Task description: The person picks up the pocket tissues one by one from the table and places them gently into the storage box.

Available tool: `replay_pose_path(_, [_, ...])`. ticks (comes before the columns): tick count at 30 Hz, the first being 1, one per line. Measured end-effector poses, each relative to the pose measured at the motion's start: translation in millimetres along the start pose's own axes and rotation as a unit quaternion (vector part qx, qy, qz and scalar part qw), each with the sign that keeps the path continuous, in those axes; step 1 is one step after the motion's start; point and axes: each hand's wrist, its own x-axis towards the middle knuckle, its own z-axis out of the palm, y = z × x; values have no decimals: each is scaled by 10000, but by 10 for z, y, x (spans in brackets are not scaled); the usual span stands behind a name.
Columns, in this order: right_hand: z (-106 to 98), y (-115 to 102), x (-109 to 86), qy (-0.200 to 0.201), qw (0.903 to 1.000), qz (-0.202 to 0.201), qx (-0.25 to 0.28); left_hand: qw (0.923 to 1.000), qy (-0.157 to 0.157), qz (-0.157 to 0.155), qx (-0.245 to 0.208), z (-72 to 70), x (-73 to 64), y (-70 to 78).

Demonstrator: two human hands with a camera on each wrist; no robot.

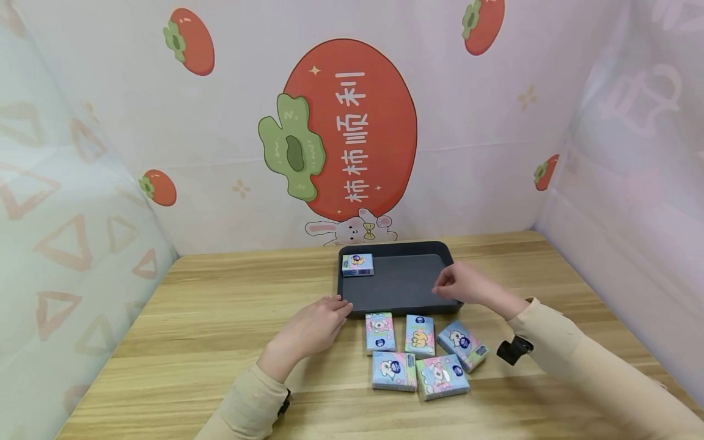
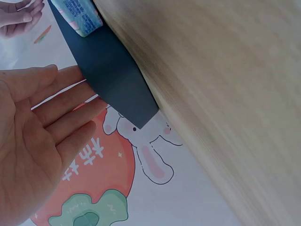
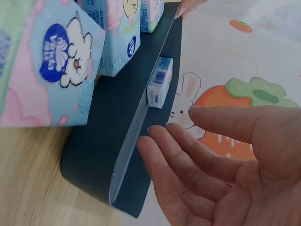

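Behind the bare left hand [image 1: 313,324] and the bare right hand [image 1: 470,285], plain cream fabric sleeves [image 1: 572,348] were worn; a small black wrist-worn device [image 1: 515,350] was seen at each sleeve's end.

One pastel packet [image 1: 357,264] lies far left in the dark tray [image 1: 407,284], five packets [image 1: 420,336] outside.

Head view fwd, wrist views nr. (tray [image 1: 407,282] shared).

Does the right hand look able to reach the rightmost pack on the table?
Probably yes: the right hand looks empty, and nothing covers the rightmost pack; only the edge of the tray seems to lie between.
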Motion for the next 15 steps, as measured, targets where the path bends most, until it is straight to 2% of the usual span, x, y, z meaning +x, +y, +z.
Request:
replay_pose_path(10, [-45,53,-196,-214,9996,44,160,9999,50,26,83,-7,3,3])
replay_pose_path(15, [-32,83,-263,-401,9989,250,64,9999,39,45,117,3,5,-2])
